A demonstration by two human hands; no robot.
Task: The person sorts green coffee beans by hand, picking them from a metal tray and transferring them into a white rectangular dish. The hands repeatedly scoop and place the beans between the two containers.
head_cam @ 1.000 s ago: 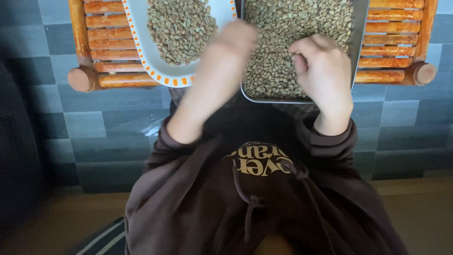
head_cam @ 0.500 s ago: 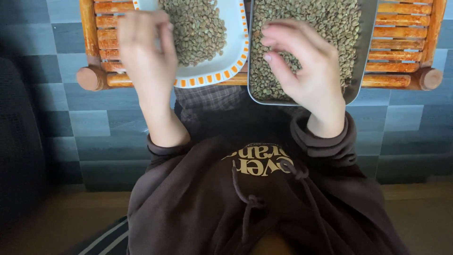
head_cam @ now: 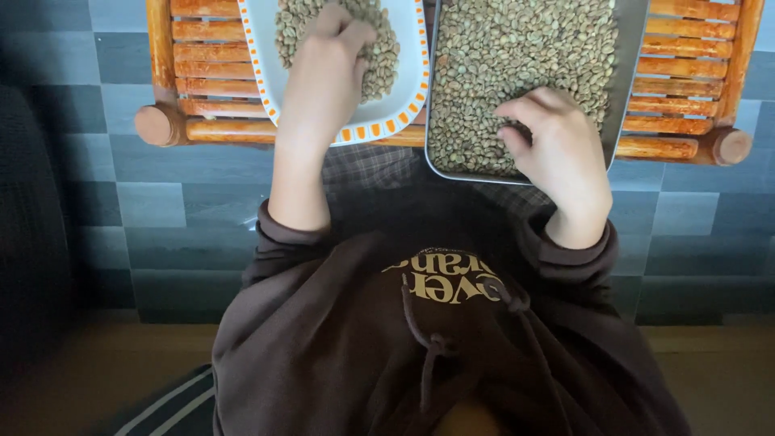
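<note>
Dish (head_cam: 404, 89) of beans left, tray (head_cam: 626, 77) of beans right, touching, both on slatted stool (head_cam: 686, 89).

A floor of rectangular tiles (head_cam: 121, 202) in grey-blue shades fills most of the view. Near the bottom it meets a strip of pale brown flooring (head_cam: 89, 363). A low slatted wooden worktop (head_cam: 210, 89), orange-brown with rounded ends, crosses the top. A dark shape (head_cam: 28, 226) stands at the left edge. Light is soft and even.

Two hands, left (head_cam: 327, 60) and right (head_cam: 557, 149), one white dish (head_cam: 408, 97), one metal tray (head_cam: 626, 89), one slatted wooden stool (head_cam: 202, 81).
</note>
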